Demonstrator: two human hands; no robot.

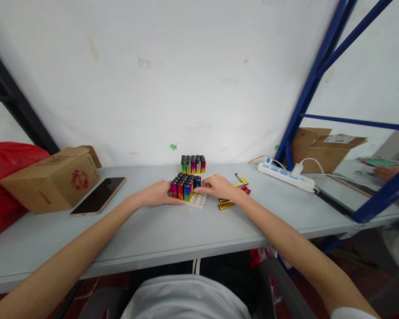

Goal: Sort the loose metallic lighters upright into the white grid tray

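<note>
A white tray point(198, 200) with small round sockets stands on the table, mostly filled with upright lighters point(181, 191) in shiny metallic colours with black tops. My left hand point(160, 193) is closed around the left side of this group, thumb along the front lower edge. At the right side of the tray, my right hand point(216, 186) pinches a blue lighter point(197, 181), upright beside the others. Empty sockets show at the tray's front right. Beside and partly behind my right forearm lie loose lighters point(226, 205) in gold and red. One yellow lighter point(241, 178) lies farther back.
A second block of upright lighters point(193, 165) stands against the wall. On the left are a phone point(99, 196), a cardboard box point(53, 179) and a red bag point(13, 177). A power strip point(286, 176) with cables lies right, beside a blue metal post point(306, 88). Another person's hand shows far right.
</note>
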